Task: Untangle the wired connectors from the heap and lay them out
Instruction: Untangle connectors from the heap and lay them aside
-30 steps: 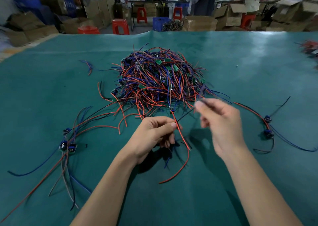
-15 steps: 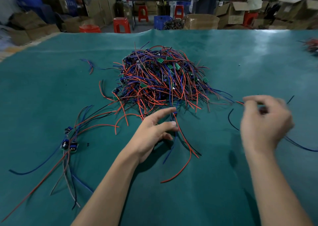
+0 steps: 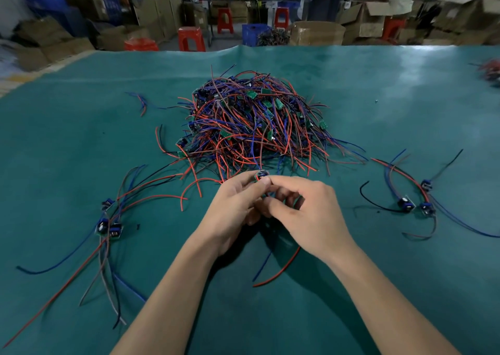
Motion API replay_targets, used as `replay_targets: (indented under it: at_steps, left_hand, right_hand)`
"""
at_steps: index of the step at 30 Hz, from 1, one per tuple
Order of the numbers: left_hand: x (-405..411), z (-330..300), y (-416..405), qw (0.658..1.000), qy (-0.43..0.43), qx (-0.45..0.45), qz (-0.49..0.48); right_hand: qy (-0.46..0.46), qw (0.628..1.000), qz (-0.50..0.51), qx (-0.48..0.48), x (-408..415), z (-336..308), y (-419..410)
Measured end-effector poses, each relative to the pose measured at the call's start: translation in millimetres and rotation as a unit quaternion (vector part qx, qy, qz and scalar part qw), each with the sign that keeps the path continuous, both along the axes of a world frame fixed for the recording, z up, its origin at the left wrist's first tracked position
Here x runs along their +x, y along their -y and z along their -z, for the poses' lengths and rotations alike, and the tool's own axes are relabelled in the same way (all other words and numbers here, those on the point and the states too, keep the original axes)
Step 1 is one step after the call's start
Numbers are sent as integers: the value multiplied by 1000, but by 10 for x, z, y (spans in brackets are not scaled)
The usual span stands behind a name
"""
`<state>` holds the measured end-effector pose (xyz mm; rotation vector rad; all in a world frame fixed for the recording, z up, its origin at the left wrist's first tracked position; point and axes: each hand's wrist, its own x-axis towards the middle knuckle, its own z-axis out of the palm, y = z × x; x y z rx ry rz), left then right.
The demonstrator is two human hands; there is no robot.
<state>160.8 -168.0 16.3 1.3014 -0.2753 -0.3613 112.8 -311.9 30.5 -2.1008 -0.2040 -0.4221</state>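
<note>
Both hands, left (image 3: 232, 208) and right (image 3: 303, 214), pinch one connector (image 3: 262, 176) together just before the heap (image 3: 254, 127) on a teal-covered counter (image 3: 67, 143). Three connectors lie sorted left (image 3: 108, 223), three right (image 3: 416, 200). Behind stand cardboard boxes (image 3: 316, 32) and five red stools (image 3: 190, 38).
</note>
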Motion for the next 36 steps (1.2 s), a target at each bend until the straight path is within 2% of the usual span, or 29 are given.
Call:
replay_targets:
  at_steps: [3,5,7,9,11,15,19,22,25,27,30,31,33,36]
  left_hand:
    - [14,-2,-8,1000,-24,-14,-9]
    - [28,-4,-12,999,-38,-17,-15]
    - [21,-13,-15,999,-38,-17,-10]
    - [7,-13,-29,1000,-27,-6,2]
    - [-9,-3,-41,1000,-7,12,17]
    - [-32,-7,-69,997,23,34,59]
    - [-22,2,-91,993,52,74,79]
    - [-17,-3,-92,992,59,81,75]
    - [-20,-14,-81,992,62,83,76]
    - [-36,-24,-67,989,74,98,80]
    - [-64,-41,-51,986,88,115,85]
    - [-67,-41,-51,985,90,119,85]
    - [-66,-47,-56,985,88,122,88]
    - [-53,-49,-60,993,54,83,69]
  right_hand:
    - [-55,996,-37,53,8,3,37]
    - [-77,987,-50,129,10,-5,43]
    - [-75,977,-2,197,36,0,65]
    - [-76,972,97,202,79,18,121]
    - [-105,960,134,223,98,26,155]
    - [-187,926,15,328,75,-23,97]
    - [-217,886,-50,408,64,-86,170]
    - [-179,894,-21,411,61,-85,185]
    - [-69,922,76,374,125,-30,240]
    - [16,934,157,320,166,-16,382]
    - [103,943,265,174,196,14,578]
    - [120,936,291,159,204,29,612]
    - [142,909,344,187,217,45,685]
    - [160,845,449,244,207,29,877]
